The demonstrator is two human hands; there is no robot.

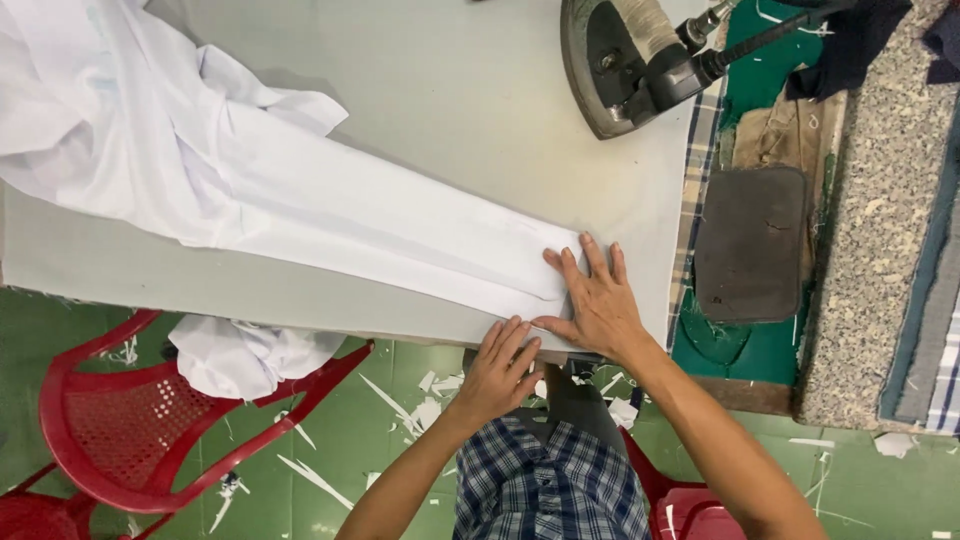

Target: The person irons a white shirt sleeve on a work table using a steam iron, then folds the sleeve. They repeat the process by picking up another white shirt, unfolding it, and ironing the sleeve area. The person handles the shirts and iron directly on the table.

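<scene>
At the lower left of the frame a red plastic chair stood on the green floor, with a bundle of white cloth lying on its seat edge and white paper scraps strewn over the floor to its right. Above it, the grey table filled the upper left and middle of the frame. A white garment lay bunched in the upper left corner, and from it one long sleeve stretched flat and diagonal down toward the lower middle, ending at the table's near edge.

The left hand sat at that near edge in the lower middle, fingers extended and lying on the end of the sleeve; its grip was released, pressing rather than clutching. Just to its right and touching it at the thumb, the right hand lay palm down with fingers spread on the sleeve's cuff end, its grip likewise released and flat against the fabric. Below both hands, a blue and white checked shirt showed at the bottom middle.

In the upper middle right a heavy iron rested tilted on the table, well apart from the hands. To the right lay a dark grey pad on a green surface, and a speckled stone ledge ran down the right edge.
</scene>
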